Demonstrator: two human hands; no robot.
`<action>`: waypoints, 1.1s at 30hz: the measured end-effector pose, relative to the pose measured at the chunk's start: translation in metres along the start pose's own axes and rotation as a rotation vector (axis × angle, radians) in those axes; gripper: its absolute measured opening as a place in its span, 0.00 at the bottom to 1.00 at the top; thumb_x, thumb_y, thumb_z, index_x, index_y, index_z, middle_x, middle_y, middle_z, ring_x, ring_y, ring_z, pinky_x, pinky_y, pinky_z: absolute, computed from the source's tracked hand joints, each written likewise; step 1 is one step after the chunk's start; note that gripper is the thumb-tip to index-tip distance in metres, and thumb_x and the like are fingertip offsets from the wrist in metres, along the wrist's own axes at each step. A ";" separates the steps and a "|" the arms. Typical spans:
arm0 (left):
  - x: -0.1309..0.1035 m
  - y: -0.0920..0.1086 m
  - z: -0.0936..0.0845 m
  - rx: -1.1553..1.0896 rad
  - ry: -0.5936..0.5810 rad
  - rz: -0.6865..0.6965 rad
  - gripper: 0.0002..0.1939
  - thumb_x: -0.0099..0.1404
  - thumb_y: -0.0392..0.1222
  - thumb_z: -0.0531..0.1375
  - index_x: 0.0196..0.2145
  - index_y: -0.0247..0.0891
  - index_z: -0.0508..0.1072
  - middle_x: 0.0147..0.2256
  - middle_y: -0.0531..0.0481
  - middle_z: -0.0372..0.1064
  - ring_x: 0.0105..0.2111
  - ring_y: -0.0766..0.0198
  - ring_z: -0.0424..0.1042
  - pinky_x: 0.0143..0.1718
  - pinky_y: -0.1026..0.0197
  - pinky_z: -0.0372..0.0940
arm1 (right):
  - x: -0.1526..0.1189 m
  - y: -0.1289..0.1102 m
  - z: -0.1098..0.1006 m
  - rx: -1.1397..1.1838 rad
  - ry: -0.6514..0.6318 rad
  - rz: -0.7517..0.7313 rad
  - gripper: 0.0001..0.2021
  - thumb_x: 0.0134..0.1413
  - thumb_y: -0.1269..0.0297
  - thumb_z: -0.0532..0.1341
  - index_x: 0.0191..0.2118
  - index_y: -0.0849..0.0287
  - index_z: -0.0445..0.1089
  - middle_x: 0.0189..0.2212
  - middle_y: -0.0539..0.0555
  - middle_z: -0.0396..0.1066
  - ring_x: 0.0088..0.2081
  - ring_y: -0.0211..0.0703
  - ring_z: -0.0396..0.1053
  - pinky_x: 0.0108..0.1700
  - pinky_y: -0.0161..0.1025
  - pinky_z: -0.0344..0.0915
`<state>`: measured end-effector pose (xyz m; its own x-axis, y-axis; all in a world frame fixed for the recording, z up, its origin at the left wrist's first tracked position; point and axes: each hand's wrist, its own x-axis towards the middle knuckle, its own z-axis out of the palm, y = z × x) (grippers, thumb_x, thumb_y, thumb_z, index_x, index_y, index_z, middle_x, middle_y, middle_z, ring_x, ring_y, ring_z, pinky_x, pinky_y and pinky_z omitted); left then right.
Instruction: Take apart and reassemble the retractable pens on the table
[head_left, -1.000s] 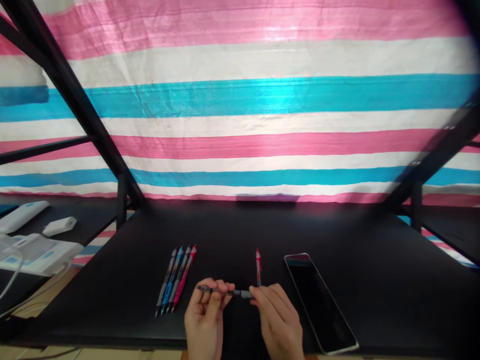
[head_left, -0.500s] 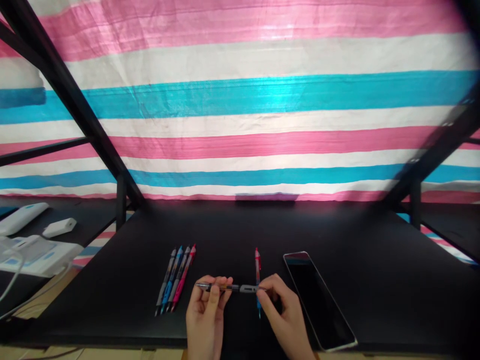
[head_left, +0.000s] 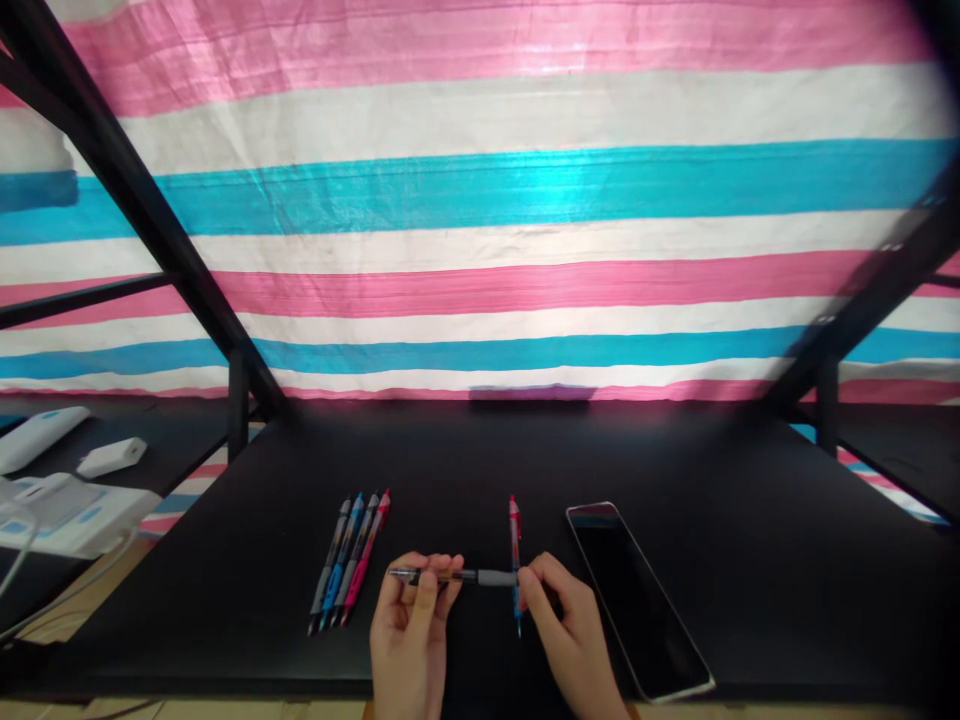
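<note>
A pen [head_left: 491, 578] with a grey grip and a clear and black barrel lies level between my hands. My left hand [head_left: 416, 620] is closed on its barrel, thumb in front. The fingertips of my right hand [head_left: 562, 620] pinch its right end, which they hide. Behind that end, a pen with a red top and blue lower part [head_left: 515, 530] lies on the black table [head_left: 465, 460]. Left of my left hand, several pens [head_left: 351, 560] in grey, blue and pink lie side by side, slightly slanted.
A dark phone [head_left: 641, 600] lies right of my right hand. White devices [head_left: 90, 515] and cables sit at the far left. Black frame bars [head_left: 187, 270] rise at both sides, before a striped pink, white and blue sheet [head_left: 525, 190].
The grey part of the held pen has turned, so its dark slot no longer shows. My right fingertips have shifted slightly to the right.
</note>
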<state>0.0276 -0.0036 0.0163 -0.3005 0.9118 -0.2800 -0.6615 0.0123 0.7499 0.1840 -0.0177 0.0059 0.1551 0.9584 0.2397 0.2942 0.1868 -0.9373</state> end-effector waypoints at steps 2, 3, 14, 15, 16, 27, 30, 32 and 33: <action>0.001 0.000 -0.001 -0.002 0.001 -0.001 0.23 0.42 0.49 0.79 0.32 0.40 0.76 0.31 0.50 0.81 0.38 0.56 0.81 0.44 0.58 0.75 | 0.000 0.001 0.000 0.010 0.009 -0.011 0.15 0.65 0.58 0.58 0.27 0.58 0.67 0.23 0.49 0.64 0.25 0.39 0.63 0.28 0.34 0.60; 0.001 0.000 -0.001 -0.006 0.001 0.000 0.23 0.42 0.49 0.79 0.32 0.40 0.76 0.30 0.50 0.80 0.38 0.56 0.81 0.44 0.59 0.75 | 0.000 0.001 -0.001 0.024 0.009 -0.014 0.12 0.64 0.58 0.58 0.31 0.58 0.69 0.24 0.49 0.66 0.27 0.40 0.64 0.29 0.34 0.61; 0.000 0.001 0.000 -0.026 0.007 -0.002 0.23 0.41 0.48 0.79 0.31 0.39 0.76 0.30 0.52 0.80 0.36 0.58 0.81 0.43 0.60 0.76 | -0.002 0.003 0.000 0.065 0.010 0.008 0.12 0.64 0.56 0.58 0.35 0.59 0.71 0.26 0.50 0.69 0.28 0.41 0.67 0.31 0.34 0.63; 0.000 0.001 0.000 -0.025 0.007 0.000 0.23 0.41 0.48 0.79 0.32 0.39 0.76 0.30 0.51 0.80 0.36 0.58 0.81 0.43 0.59 0.76 | -0.002 0.003 0.000 0.065 0.002 0.022 0.14 0.65 0.55 0.57 0.32 0.58 0.70 0.25 0.50 0.67 0.27 0.41 0.66 0.30 0.34 0.62; 0.000 0.001 0.001 -0.025 0.008 0.001 0.23 0.41 0.48 0.79 0.32 0.39 0.76 0.30 0.51 0.80 0.36 0.57 0.81 0.43 0.59 0.76 | -0.002 0.002 0.000 0.061 -0.011 0.037 0.17 0.66 0.55 0.57 0.28 0.58 0.69 0.23 0.49 0.65 0.25 0.40 0.64 0.29 0.34 0.61; 0.001 -0.001 -0.001 -0.012 0.010 0.016 0.22 0.43 0.48 0.79 0.32 0.40 0.76 0.31 0.52 0.79 0.37 0.56 0.81 0.43 0.57 0.76 | -0.002 0.008 -0.001 0.203 -0.032 0.097 0.13 0.63 0.55 0.63 0.33 0.59 0.76 0.25 0.53 0.74 0.28 0.43 0.73 0.30 0.34 0.66; 0.002 -0.002 -0.002 -0.036 0.028 0.033 0.22 0.42 0.47 0.79 0.32 0.40 0.77 0.32 0.52 0.79 0.36 0.57 0.81 0.41 0.59 0.77 | -0.003 0.011 -0.002 0.276 0.032 0.146 0.12 0.58 0.55 0.67 0.35 0.59 0.77 0.27 0.54 0.75 0.28 0.44 0.73 0.29 0.34 0.67; 0.004 -0.002 -0.002 -0.047 0.041 0.046 0.22 0.42 0.47 0.79 0.32 0.40 0.78 0.33 0.53 0.79 0.36 0.58 0.81 0.40 0.60 0.77 | -0.005 0.013 -0.004 0.303 0.081 0.160 0.11 0.57 0.55 0.68 0.35 0.59 0.77 0.27 0.53 0.74 0.27 0.42 0.71 0.29 0.34 0.67; 0.004 -0.002 -0.002 -0.051 0.047 0.054 0.21 0.42 0.47 0.79 0.32 0.40 0.78 0.33 0.53 0.79 0.36 0.58 0.81 0.40 0.61 0.77 | -0.005 0.014 -0.005 0.319 0.105 0.159 0.11 0.57 0.55 0.68 0.35 0.59 0.77 0.27 0.53 0.73 0.27 0.42 0.70 0.29 0.34 0.67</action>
<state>0.0270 -0.0006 0.0123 -0.3676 0.8902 -0.2690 -0.6776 -0.0583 0.7331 0.1918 -0.0210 -0.0076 0.2757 0.9566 0.0942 -0.0479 0.1116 -0.9926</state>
